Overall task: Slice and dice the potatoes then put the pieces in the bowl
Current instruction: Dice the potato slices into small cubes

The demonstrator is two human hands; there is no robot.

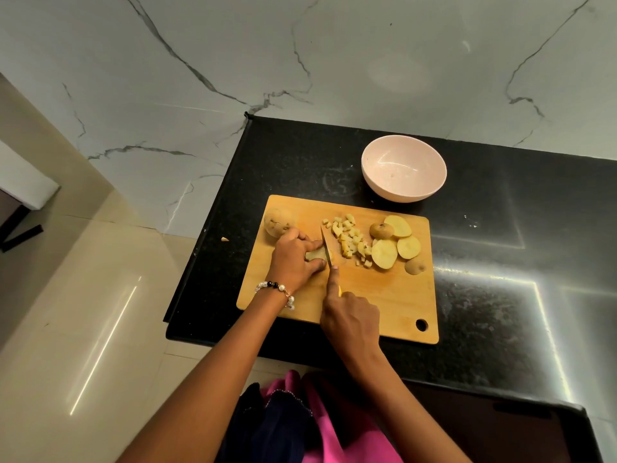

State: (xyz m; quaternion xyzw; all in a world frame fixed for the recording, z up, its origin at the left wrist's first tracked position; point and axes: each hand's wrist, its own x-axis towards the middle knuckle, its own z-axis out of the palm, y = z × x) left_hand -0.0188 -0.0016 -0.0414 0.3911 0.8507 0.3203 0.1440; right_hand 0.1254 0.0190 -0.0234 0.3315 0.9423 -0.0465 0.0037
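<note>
While the wooden cutting board (pixel 384 295) lies on the black counter (pixel 500 262), we see a small stray potato scrap (pixel 225 239) on the counter off the board's 9 o'clock edge. At the board's 10 o'clock corner sits a whole unpeeled potato (pixel 277 222). Just beside it, our left hand (pixel 293 259), with a beaded bracelet (pixel 275 290) on the wrist, curls its grip round a potato piece (pixel 315 253) and holds it down on the board. The knife (pixel 328 247) stands against that piece with its blade pointing toward 12 o'clock. Our right hand (pixel 350 319) clenches its grip on the handle, the forefinger stretched along the blade's back. At the blade's 3 o'clock side lies a heap of diced potato (pixel 350 240). Further toward 3 o'clock lie round potato slices (pixel 397 242) and two skin-covered end pieces (pixel 381 230), overlapping one another. Off the board's 1 o'clock corner, apart from it, a pale pink bowl (pixel 404 168) stands on the counter with no pieces in it.
</note>
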